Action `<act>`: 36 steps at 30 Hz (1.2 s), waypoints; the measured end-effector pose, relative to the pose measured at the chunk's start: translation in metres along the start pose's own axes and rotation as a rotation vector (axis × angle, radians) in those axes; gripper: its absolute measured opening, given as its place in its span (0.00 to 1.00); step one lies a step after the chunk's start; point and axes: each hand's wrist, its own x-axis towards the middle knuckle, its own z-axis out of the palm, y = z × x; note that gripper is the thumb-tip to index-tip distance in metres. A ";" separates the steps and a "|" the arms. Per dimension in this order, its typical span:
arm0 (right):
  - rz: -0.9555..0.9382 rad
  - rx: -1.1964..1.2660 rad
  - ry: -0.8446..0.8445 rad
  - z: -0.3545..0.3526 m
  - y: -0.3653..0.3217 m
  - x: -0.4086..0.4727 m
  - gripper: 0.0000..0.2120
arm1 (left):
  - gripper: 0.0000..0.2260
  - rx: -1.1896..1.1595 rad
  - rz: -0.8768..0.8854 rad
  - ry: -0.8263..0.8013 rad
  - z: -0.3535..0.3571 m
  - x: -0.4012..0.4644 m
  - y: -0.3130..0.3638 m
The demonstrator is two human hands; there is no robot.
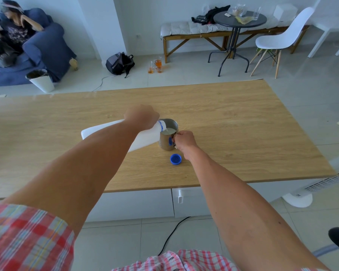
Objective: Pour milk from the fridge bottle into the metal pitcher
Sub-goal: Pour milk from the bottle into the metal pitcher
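Milk streams from the tilted bottle (141,140) into the pitcher (167,136) at mid-desk (243,124); pouring is under way. The left hand (141,117) wraps the bottle by its neck, the right hand (184,140) pinches the pitcher's handle. The cap (175,159) lies just nearer than the pitcher. Next, the bottle likely needs righting before milk reaches the rim.

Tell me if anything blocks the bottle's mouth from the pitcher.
Nothing visible does. The bottle is tipped with its mouth over the pitcher rim, and the blue cap lies off on the table.
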 end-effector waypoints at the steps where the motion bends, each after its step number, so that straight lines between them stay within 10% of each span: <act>1: -0.002 0.002 0.001 0.000 0.000 0.000 0.10 | 0.14 0.001 0.000 0.000 0.000 0.000 0.000; 36: -0.005 0.004 -0.005 0.000 0.001 -0.001 0.10 | 0.13 0.011 -0.011 -0.014 -0.004 -0.004 0.001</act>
